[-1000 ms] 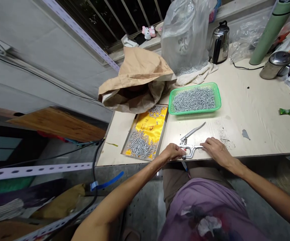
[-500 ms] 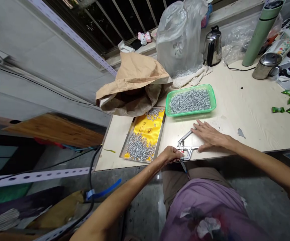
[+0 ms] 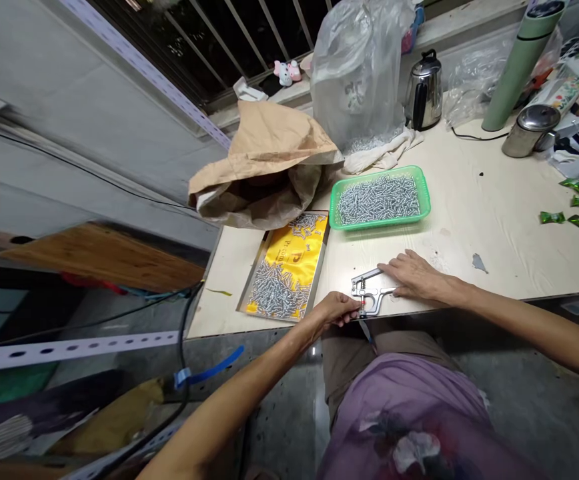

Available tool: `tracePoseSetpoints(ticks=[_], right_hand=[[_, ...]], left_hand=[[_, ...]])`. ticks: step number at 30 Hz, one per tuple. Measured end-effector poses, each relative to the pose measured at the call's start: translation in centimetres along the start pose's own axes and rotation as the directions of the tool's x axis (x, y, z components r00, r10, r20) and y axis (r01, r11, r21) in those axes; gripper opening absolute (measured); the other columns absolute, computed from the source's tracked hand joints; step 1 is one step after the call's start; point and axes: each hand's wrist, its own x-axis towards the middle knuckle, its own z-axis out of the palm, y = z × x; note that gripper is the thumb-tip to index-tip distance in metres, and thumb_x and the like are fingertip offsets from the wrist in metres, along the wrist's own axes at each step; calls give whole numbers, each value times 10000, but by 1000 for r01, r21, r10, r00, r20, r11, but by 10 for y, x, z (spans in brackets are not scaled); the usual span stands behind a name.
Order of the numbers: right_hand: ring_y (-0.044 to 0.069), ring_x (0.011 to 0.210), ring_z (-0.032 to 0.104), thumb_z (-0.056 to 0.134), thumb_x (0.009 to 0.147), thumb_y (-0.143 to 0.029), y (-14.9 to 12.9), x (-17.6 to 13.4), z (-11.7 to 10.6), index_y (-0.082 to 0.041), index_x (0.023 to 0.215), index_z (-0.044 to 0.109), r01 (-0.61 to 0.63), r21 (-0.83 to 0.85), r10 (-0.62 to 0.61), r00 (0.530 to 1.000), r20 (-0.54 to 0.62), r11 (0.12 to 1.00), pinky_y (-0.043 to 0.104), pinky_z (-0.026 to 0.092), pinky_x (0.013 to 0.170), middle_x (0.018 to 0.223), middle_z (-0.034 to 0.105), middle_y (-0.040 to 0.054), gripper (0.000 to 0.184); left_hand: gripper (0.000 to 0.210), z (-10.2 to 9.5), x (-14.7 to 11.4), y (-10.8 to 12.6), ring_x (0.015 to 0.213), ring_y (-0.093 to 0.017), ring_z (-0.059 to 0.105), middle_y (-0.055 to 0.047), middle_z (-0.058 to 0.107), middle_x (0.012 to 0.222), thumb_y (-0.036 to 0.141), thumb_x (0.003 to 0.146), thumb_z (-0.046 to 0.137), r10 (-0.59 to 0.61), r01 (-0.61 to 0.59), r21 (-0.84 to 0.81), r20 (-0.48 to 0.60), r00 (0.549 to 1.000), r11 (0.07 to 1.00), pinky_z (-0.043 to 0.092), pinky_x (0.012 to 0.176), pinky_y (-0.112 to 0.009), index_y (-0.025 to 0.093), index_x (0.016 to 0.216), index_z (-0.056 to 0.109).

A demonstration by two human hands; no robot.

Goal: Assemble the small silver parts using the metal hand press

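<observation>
A silver hand press, plier-like with two handles and a spring, lies at the table's front edge. My right hand is closed around the ends of its handles from the right. At its left end, my left hand pinches with thumb and fingers beside the jaw, next to a small red spot. What sits between those fingertips is too small and covered to make out. Left of the press lies a shallow tray with a yellow cloth and several small metal pins.
Behind the press stands a green basket full of small metal pins. A brown paper bag gapes open at the back left. Farther back are a clear plastic bag, a kettle, a green flask and wrapped candies.
My right hand has gone from spread fingers to closed around the handles, and the upper handle has come down toward the lower one. My left hand stays at the jaw.
</observation>
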Motion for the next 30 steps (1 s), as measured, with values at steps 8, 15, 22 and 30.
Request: tracePoseSetpoints(ticks=[8,15,22,30], right_hand=[[255,968,535,621,844,-177,-11,-5,7,-136,1335,421,-18,-13,17,999,-42,1000,385,366,891,1013,634,115,531],[290,1011,518,770,716,-271,-5,-16,12,-105,1345,380,-135,-10,134,989,-57,991,401,437,852,1140,580,151,758],[273,974,509,780,720,-266,-3,-22,8,-125,1102,549,-216,-12,216,976,-25,976,368,455,796,1022,578,113,467],[232,880,510,709,807,-236,-6,-21,18,-151,933,604,-216,-12,213,971,-107,976,323,415,750,907,580,82,185]], left_hand=[[210,20,6,16,997,-224,564,-71,644,1032,316,821,633,724,-461,658,-192,662,596,467,865,-347,191,990,649],[581,31,25,42,1077,-275,506,-116,554,1206,310,775,697,743,-495,811,115,659,313,431,955,-417,152,1278,452],[516,31,25,62,1045,-272,493,-104,552,1114,417,793,678,698,-470,851,191,690,232,457,863,-391,158,1195,484],[249,29,21,73,1008,-249,503,-101,577,1045,351,872,597,648,-487,866,309,697,111,459,807,-360,149,1008,544]])
